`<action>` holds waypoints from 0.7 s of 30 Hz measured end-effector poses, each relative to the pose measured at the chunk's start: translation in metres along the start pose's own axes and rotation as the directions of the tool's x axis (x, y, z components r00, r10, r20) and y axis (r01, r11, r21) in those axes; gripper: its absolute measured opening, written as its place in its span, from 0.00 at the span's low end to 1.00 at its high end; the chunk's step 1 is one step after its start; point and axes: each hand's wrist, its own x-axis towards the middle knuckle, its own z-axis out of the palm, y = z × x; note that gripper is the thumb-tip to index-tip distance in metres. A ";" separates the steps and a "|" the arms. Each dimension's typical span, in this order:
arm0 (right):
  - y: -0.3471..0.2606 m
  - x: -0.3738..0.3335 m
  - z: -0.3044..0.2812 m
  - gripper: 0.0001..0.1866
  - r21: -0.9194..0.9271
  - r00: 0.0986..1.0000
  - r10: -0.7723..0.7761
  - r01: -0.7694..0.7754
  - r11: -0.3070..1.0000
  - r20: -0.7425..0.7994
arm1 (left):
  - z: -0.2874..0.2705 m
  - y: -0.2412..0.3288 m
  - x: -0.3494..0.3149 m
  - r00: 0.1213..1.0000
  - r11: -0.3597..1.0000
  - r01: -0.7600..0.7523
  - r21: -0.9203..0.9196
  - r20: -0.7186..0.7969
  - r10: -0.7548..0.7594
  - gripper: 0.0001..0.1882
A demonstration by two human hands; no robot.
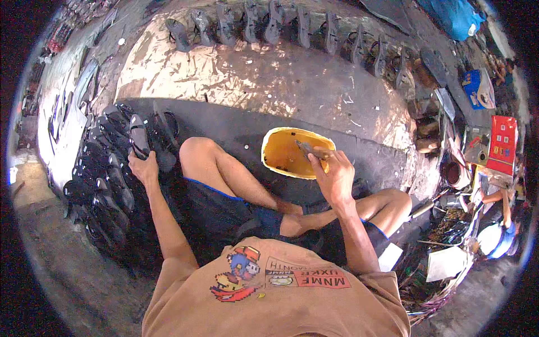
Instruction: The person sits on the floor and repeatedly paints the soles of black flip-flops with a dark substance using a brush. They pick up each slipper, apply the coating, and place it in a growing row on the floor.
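Note:
My left hand (144, 167) is closed around one end of a dark sandal (138, 133), at the edge of a heap of black sandals (117, 182) on my left. My right hand (337, 175) grips a brush (306, 148) by its handle. The brush's tip points down into a cut-open yellow container (267, 140) in front of my crossed legs. Amber-coloured liquid or residue coats the container's inside, with a few dark specks. Whether the bristles touch it I cannot tell.
Several dark sandals stand in a curved row (274, 23) on the far side. At the right lie a red box (502, 145), a blue box (475, 90) and scattered tools and scraps. Another person (498, 238) is at the far right. A blue bag (452, 18) lies top right.

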 end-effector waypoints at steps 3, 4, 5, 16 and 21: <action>-0.010 -0.004 -0.014 0.08 0.062 0.968 0.207 -0.199 0.978 -0.145 | -0.043 0.004 -0.023 0.916 0.957 -0.285 0.049 -0.280 0.287 0.44; -0.012 -0.006 -0.029 0.09 0.214 0.929 0.269 -0.217 0.952 -0.253 | -0.071 0.028 -0.043 0.866 0.930 -0.366 0.047 -0.350 0.358 0.42; -0.009 -0.007 -0.037 0.10 0.291 0.901 0.350 -0.274 0.917 -0.257 | -0.091 0.041 -0.061 0.904 0.914 -0.384 -0.129 -0.255 0.344 0.38; 0.024 -0.045 -0.052 0.14 0.536 0.782 0.623 -0.535 0.653 0.023 | -0.111 0.079 -0.167 0.688 0.751 -0.580 -0.316 0.304 0.659 0.23; 0.003 0.017 -0.086 0.15 0.573 0.869 0.419 -0.208 0.792 -0.263 | -0.127 0.167 -0.207 0.497 0.230 0.702 -0.674 0.695 0.520 0.32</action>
